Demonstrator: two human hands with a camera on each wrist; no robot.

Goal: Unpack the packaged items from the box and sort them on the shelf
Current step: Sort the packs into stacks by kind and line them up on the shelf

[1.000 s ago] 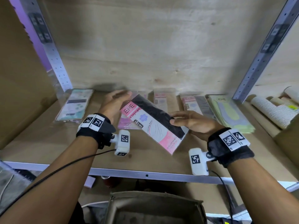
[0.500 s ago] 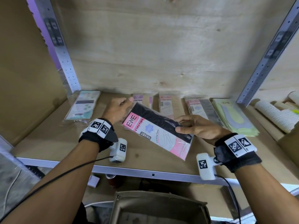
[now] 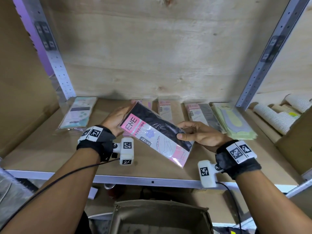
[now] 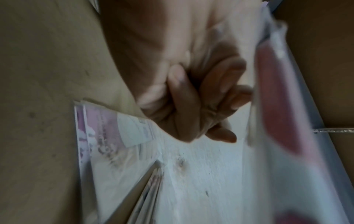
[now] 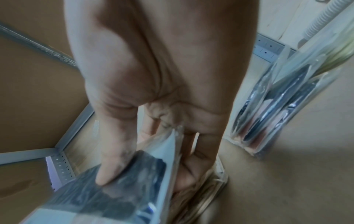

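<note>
- The right hand (image 3: pixel 200 135) pinched a pink and black stocking pack (image 3: pixel 157 135), with the thumb on top and the fingers under it.
- The pack was up in the air over the middle of the wooden shelf (image 3: pixel 42 149), and it was tilted.
- The left hand (image 3: pixel 116 120) was at the far left end of the pack, with the palm against it. In the left wrist view the fingers (image 4: pixel 184 97) were curled in, and the picture was too blurry to tell if they held the pack.
- A pale green pack (image 3: pixel 78 112) lay flat at the far left of the shelf.
- More pink packs (image 3: pixel 164 108) lay in a row along the far side.
- A pile of yellow-green packs (image 3: pixel 234 120) lay at the right end of the row.
- An open cardboard box (image 3: pixel 160 217) sat low down, nearer than the shelf.
</note>
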